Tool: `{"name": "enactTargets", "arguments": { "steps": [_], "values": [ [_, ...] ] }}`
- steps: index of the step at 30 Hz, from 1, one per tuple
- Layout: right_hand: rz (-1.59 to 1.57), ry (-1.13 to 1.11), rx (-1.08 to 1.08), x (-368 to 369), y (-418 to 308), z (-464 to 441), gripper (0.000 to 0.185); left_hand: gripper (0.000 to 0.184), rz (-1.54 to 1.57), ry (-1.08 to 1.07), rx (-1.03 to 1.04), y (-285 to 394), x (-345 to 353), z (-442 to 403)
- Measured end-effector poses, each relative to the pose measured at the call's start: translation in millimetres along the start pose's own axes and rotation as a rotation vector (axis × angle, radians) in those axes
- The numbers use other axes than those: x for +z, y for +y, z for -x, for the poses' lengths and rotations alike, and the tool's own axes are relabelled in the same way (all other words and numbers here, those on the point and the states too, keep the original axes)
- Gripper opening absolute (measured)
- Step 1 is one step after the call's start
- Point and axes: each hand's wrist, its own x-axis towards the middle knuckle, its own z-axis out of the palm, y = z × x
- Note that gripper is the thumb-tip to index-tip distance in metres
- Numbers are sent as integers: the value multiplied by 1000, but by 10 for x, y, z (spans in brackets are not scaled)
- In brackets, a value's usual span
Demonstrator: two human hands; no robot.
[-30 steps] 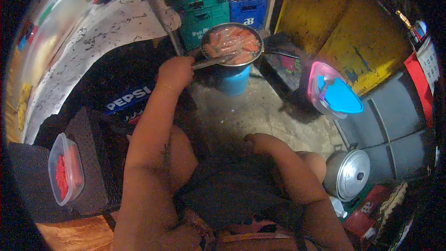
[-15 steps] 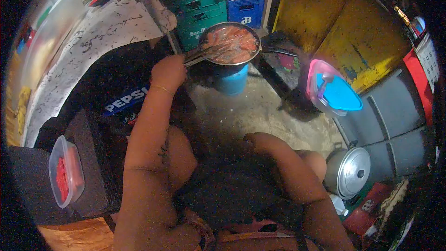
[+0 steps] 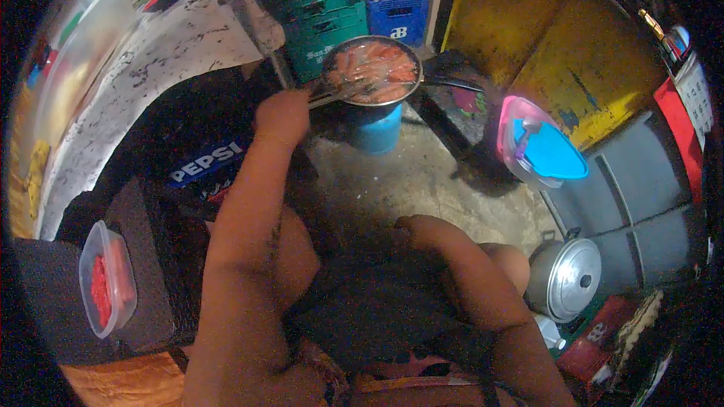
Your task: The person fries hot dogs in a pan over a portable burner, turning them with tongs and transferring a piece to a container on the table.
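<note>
My left hand [image 3: 283, 117] is closed on the end of metal tongs [image 3: 326, 98], whose tips reach into a round pan [image 3: 417, 89]. Reddish-orange pieces of food [image 3: 381, 68] lie in the pan in a bubbling liquid. The pan's dark handle [image 3: 452, 84] points to the right, and a blue cylinder [image 3: 377, 132] stands below the pan. My right hand [image 3: 418, 227] rests near my right knee, dim and partly in shadow; its fingers are too dark to read.
Behind the pan are green crates [image 3: 324, 26] and a blue crate [image 3: 398, 19]. A pink container [image 3: 515, 117] with a blue lid [image 3: 554, 152] stands right, above a lidded pot [image 3: 575, 281]. At left is a plastic tub [image 3: 124, 279] with red contents.
My left hand and the tongs have shifted back and forth at the pan's left side, now slightly right of where they were half a second ago. My right hand has not moved.
</note>
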Motion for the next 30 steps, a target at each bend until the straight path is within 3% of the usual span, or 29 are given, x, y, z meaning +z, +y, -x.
{"name": "enactTargets", "arguments": {
  "steps": [11,22,25,30],
  "values": [
    [30,1,-42,-128,-138,152,56,25,53,-54,-85,-14,34,-38],
    [-41,-38,7,9,17,-15,55,20,83,-13,7,-49,2,24],
    [7,0,-109,-80,-68,120,56,21,57,-38,22,-108,28,16],
    [27,-5,-8,81,54,-85,58,25,41,-46,-7,28,-26,7]
  ]
}}
